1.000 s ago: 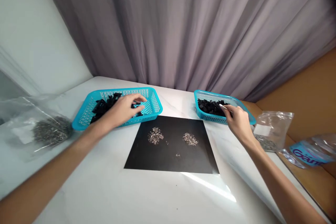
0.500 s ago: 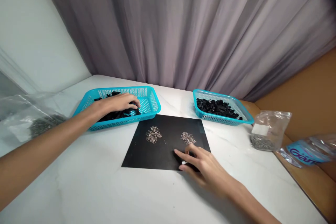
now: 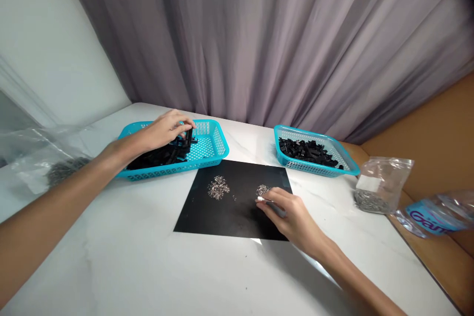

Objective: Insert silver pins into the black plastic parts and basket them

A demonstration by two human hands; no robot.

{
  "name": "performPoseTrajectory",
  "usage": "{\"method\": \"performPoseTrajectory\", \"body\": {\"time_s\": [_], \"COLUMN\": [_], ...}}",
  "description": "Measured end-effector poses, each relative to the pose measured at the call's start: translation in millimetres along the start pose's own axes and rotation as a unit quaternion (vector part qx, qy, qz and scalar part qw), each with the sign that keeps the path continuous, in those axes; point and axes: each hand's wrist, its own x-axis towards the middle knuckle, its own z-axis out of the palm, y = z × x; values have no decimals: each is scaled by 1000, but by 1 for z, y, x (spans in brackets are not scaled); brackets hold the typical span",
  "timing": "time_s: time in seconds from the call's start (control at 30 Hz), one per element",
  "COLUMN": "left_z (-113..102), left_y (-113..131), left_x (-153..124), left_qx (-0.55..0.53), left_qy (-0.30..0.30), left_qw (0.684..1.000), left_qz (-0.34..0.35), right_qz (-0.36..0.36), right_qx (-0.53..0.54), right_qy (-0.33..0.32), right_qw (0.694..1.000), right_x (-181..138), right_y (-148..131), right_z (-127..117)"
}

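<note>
My left hand [image 3: 165, 129] is over the left turquoise basket [image 3: 214, 150], fingers pinched on a small black part [image 3: 188, 135] lifted from the pile of black parts [image 3: 159, 157] inside. My right hand [image 3: 292, 215] rests on the black mat [image 3: 222, 212], fingers closed round a thin white-tipped stick [image 3: 263, 200] whose tip touches the right heap of small silver pieces [image 3: 263, 189]. A second silver heap [image 3: 218, 188] lies left of it on the mat.
A second turquoise basket [image 3: 340, 167] with black parts stands at the back right. Clear bags of metal pieces lie at the right [image 3: 377, 185] and far left [image 3: 55, 163]. A blue-labelled bag [image 3: 433, 215] sits by the brown board. Grey curtain hangs behind the white table.
My right hand came from the right basket to the mat and now reaches the right silver heap with the stick. My left hand has lifted a black part out of the left basket's pile.
</note>
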Motion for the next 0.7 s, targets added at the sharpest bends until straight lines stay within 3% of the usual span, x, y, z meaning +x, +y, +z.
{"method": "performPoseTrajectory", "body": {"time_s": [0.03,0.13,0.3,0.47,0.57,0.7], "left_z": [0,15,78,119,127,129], "left_y": [11,50,102,120,126,133], "left_x": [-7,-31,-66,-82,-89,-100], "left_qx": [-21,-143,-190,-317,-369,-415], "left_qy": [33,56,74,76,91,48], "left_qw": [999,988,979,945,925,909], "left_qz": [-4,1,21,14,5,-4], "right_qz": [20,59,101,202,241,251], "right_qx": [12,54,135,300,361,371], "right_qy": [0,-26,-36,-2,33,65], "right_qw": [1000,996,985,932,900,892], "right_x": [3,9,7,3,5,9], "right_y": [-3,-11,-13,-9,-9,-5], "right_z": [-2,-5,1,15,24,27]}}
